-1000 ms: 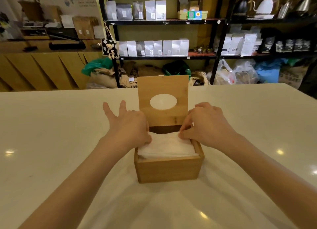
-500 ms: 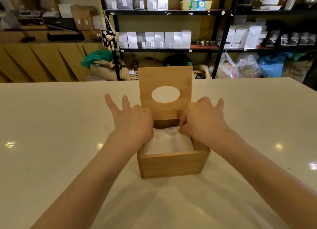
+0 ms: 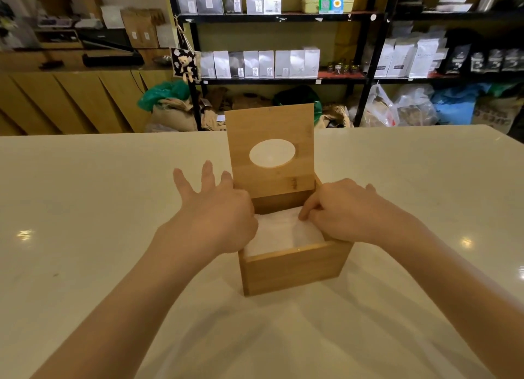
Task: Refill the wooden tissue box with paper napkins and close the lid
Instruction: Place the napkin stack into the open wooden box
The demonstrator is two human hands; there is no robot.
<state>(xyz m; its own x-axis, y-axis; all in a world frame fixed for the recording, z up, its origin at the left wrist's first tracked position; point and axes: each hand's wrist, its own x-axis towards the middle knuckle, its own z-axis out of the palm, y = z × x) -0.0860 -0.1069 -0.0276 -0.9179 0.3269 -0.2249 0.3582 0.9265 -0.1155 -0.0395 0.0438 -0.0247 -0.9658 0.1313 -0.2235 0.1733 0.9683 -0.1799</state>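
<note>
A square wooden tissue box [image 3: 295, 268] stands on the white counter, turned slightly to the right. Its hinged lid [image 3: 272, 180] with an oval hole stands upright at the back. White paper napkins [image 3: 280, 234] lie inside, below the rim. My left hand [image 3: 218, 219] rests over the box's left edge, thumb side pressing on the napkins, the other fingers spread above the counter. My right hand [image 3: 348, 214] lies over the right edge, its curled fingertips pressing the napkins' right side.
The white counter [image 3: 99, 208] stretches wide on both sides of the box. Behind its far edge stand black shelves [image 3: 283, 80] with bags and packets, sacks on the floor, and wooden cabinets [image 3: 71, 100] at the left.
The napkins have sunk from above the rim to below it under both hands. The box has turned slightly to the right. The lid stays upright.
</note>
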